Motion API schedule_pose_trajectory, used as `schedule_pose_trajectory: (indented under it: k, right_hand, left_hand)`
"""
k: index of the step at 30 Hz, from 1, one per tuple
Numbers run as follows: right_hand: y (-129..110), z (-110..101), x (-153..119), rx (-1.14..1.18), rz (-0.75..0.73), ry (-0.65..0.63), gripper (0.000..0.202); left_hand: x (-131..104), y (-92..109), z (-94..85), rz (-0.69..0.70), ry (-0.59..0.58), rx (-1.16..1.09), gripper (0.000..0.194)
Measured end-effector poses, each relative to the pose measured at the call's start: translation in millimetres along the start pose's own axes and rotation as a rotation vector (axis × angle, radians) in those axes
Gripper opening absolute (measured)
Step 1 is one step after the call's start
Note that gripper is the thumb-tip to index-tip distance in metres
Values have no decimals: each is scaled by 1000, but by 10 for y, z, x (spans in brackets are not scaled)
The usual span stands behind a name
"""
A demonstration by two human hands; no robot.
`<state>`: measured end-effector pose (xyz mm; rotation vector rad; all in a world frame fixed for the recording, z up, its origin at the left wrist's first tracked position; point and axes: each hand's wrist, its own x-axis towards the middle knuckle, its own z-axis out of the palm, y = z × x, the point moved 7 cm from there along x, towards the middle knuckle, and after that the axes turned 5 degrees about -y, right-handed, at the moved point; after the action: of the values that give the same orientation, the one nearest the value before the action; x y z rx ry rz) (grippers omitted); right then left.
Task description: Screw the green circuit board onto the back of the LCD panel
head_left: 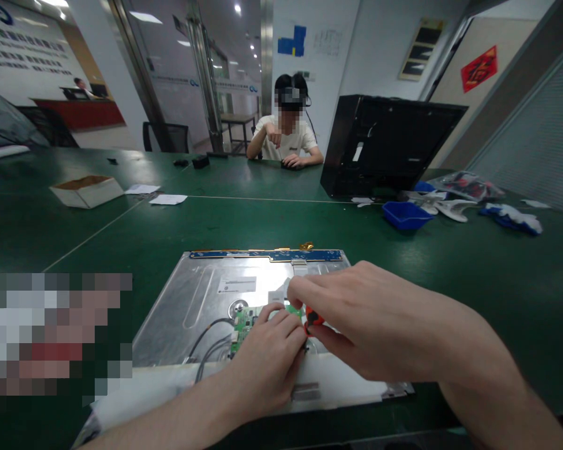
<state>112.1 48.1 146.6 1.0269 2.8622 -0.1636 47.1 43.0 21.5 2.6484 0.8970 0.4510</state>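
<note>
Surface: stretching green and wide, a workbench [122, 237] under office lighting.
Landmark: lying face-down near the front edge, a metal-backed display panel [201, 300].
Circuit board: sitting on the panel's back, small and green [244, 320], with dark cables [211, 344] trailing off toward the panel's left.
Left hand: resting [269, 359] on the panel, fingers curled down and pressing at the board's right edge.
Right hand: pinching [380, 325] a small red-and-black tool [313, 319], probably a short screwdriver, tip hidden against the board.
Beyond the panel: standing further back, a black monitor housing [385, 144]; lying to the panel's far right, a blue tray [406, 215]; sitting far behind, a person in a white shirt [286, 140].
Left of the panel: resting further back, a cardboard box [87, 190].
Risk: possibly slipping off the fastener and scraping the board, given the tip being hidden under both hands; possibly snagging the cables with the left wrist.
</note>
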Motion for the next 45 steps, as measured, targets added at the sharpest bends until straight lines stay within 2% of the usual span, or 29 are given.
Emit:
schedule_pose_trajectory:
  k: [7, 11, 15, 22, 27, 31, 34, 38, 45]
  right_hand:
    - [54, -8, 44, -86, 96, 2, 9]
    - [38, -14, 29, -70, 66, 10, 2]
    - [-20, -15, 2, -32, 3, 10, 15]
    - [11, -28, 43, -81, 88, 12, 11]
    - [-9, -25, 29, -57, 24, 19, 4]
    - [-55, -12, -8, -3, -42, -8, 15]
    - [-60, 1, -7, 32, -39, -42, 18]
    - [-17, 14, 20, 36, 16, -60, 10]
    - [1, -3, 12, -37, 30, 2, 3]
  left_hand:
    - [3, -14, 21, -4, -6, -11, 22]
    - [0, -14, 19, -4, -5, -13, 20]
    - [0, -3, 0, 8, 28, 1, 19]
    - [4, 1, -15, 0, 26, 19, 21]
    - [4, 12, -23, 7, 14, 0, 21]
    - [-2, 16, -30, 29, 34, -53, 26]
    - [-1, 5, -8, 26, 22, -85, 30]
    - [4, -7, 8, 3, 3, -71, 25]
    - [1, -8, 11, 2, 19, -4, 20]
